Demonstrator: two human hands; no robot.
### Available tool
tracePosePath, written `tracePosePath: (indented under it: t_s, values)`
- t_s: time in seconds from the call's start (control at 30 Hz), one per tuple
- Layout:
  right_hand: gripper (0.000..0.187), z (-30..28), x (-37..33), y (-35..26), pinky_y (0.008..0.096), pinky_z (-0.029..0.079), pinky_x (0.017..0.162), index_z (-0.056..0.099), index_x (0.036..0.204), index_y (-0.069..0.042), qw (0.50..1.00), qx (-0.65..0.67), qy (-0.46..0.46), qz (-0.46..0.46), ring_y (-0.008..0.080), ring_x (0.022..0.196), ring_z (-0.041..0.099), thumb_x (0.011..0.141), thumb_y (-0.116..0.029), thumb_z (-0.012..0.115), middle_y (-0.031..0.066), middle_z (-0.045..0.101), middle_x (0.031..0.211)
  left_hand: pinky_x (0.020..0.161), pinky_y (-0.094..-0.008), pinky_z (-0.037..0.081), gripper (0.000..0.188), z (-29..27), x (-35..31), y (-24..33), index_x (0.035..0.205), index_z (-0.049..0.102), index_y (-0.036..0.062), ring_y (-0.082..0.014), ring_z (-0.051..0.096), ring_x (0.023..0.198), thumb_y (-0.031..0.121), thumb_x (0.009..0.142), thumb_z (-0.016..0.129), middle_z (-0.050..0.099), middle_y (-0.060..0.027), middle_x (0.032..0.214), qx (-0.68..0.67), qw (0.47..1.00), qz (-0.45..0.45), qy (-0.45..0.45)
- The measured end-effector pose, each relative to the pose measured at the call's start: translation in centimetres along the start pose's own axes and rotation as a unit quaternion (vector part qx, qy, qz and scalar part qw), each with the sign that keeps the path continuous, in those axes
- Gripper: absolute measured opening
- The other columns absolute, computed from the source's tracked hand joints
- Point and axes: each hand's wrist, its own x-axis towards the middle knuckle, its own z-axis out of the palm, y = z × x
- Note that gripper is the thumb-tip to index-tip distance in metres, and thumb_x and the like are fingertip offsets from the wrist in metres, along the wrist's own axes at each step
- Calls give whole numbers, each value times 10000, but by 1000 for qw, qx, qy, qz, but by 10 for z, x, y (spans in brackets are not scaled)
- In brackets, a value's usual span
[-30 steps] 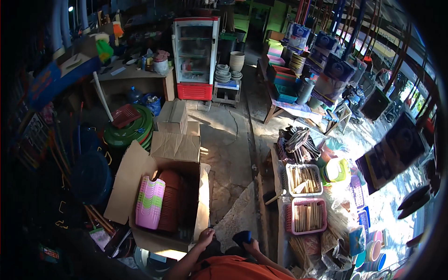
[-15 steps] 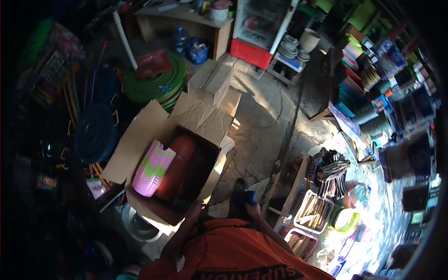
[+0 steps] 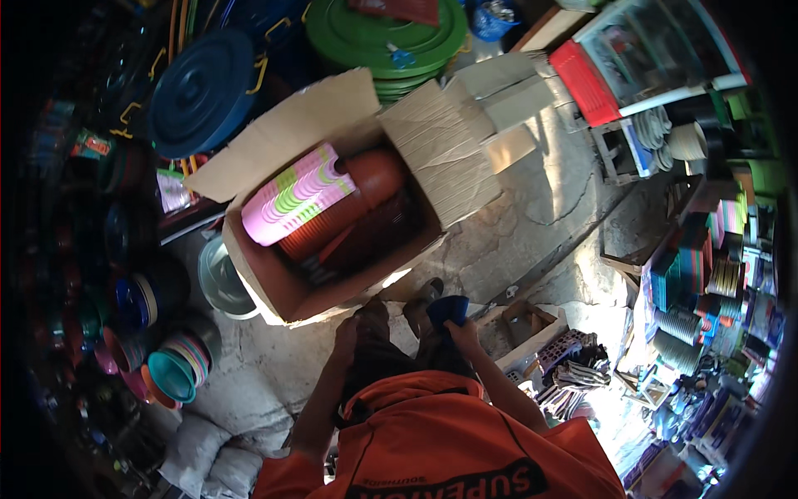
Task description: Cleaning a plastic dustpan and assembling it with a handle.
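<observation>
While gripped, dark blue cloth (image 3: 446, 309), crumpled, small.

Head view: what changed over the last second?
The view tipped down and turned: the cardboard box now sits just ahead of the person, with the orange shirt filling the lower edge. The right hand holds the blue object as before; the left hand stays empty. Box contents unchanged.

An open cardboard box (image 3: 283, 291) and stacked basins (image 3: 170, 374) sit on the concrete floor (image 3: 532, 224).

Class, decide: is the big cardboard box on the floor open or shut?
Open: the cardboard box has its flaps spread outward, showing stacked pink baskets inside.
</observation>
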Motion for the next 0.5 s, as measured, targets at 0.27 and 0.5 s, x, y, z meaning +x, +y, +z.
tracePosePath:
  t_s: [0.27, 0.5]
  values:
    - [423, 94, 76, -98, 397, 540, 784, 692, 1032, 43, 993, -40, -90, -68, 295, 897, 716, 773, -286, 754, 205, 724, 922, 761, -334, 528, 282, -48, 104, 14, 1215, 563, 56, -183, 650, 920, 250, 1017, 511, 651, -106, 1083, -6, 994, 97, 40]
    - [350, 245, 207, -154, 355, 531, 780, 712, 986, 25, 984, 37, -167, -52, 193, 840, 689, 761, -242, 741, 117, 725, 889, 728, -296, 521, 259, -132, 303, -11, 1168, 588, 54, -165, 640, 834, 224, 973, 607, 666, -73, 926, -44, 982, 79, 168]
